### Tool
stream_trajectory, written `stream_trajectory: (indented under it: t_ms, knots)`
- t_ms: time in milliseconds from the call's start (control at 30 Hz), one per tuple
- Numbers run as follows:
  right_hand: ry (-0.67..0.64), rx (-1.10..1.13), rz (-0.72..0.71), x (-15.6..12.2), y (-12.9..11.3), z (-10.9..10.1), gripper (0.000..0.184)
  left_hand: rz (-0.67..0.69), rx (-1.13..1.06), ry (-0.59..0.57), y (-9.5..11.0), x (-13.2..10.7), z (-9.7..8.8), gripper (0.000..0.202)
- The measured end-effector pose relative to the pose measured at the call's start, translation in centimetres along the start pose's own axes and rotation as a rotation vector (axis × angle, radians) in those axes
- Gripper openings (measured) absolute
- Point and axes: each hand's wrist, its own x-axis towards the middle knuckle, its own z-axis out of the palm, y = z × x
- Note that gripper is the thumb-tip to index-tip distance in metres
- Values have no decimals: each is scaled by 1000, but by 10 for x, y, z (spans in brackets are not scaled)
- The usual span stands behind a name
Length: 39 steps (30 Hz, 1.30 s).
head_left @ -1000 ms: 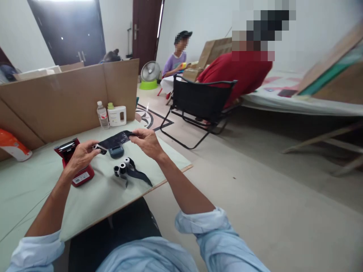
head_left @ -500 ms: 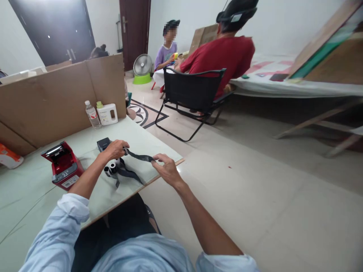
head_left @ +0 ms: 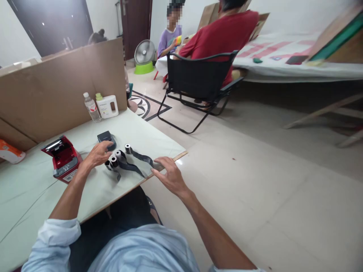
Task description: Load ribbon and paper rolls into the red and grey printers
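Observation:
My left hand [head_left: 100,153] is open above the table, beside a small dark grey device [head_left: 105,139] and a cluster of small rolls [head_left: 114,160] with white ends and black outsides. Another such roll [head_left: 128,149] stands apart to their right, its black strip [head_left: 143,157] running across the table toward my right hand [head_left: 170,174]. That hand is open at the table's edge, thumb and fingers apart around the strip's free end. Left of my left hand is a red label printer [head_left: 65,160] with its lid raised.
A water bottle [head_left: 92,107] and a white jug [head_left: 107,106] stand before a cardboard panel [head_left: 65,83]. An orange and white container [head_left: 11,153] lies at left. Beyond the table [head_left: 159,140] are a black chair [head_left: 201,75] with a person in red, another person in purple, and a fan [head_left: 144,53].
My left hand has let go of the roll and moved left toward the device. The roll now stands on the table, and my right hand's fingers have opened from its strip.

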Motion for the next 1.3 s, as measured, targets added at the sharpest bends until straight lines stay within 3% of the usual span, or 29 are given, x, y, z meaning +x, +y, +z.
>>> stream_trajectory:
  t_ms: [100,233,367,467,633,800,967,1133,1300]
  knots:
    - [99,-34,-1,-6,-14,-2,33,-74,-76,2,-12,-30,0,49]
    - [213,-26,-99,-9,-48,-2,26,-127,-125,-1,-13,-53,11,46]
    - [187,16,-227,-9,-77,8,21,-182,-120,-13,-4,-59,26,42]
    - [127,9,-227,-6,-87,20,21,-203,-107,-18,-1,-59,33,40]
    - [42,-36,-197,4,-89,34,25,-194,-94,13,5,-46,33,44]
    - [-66,-117,-180,14,-88,40,25,-213,35,-57,18,-28,35,42]
    - [-169,-145,-143,15,-84,43,29,-241,105,-26,17,-27,43,37]
    - [-177,-150,-121,13,-78,45,31,-247,120,25,13,-32,43,35]
    - [-149,-120,-104,16,-78,43,24,-238,78,43,23,-36,28,34]
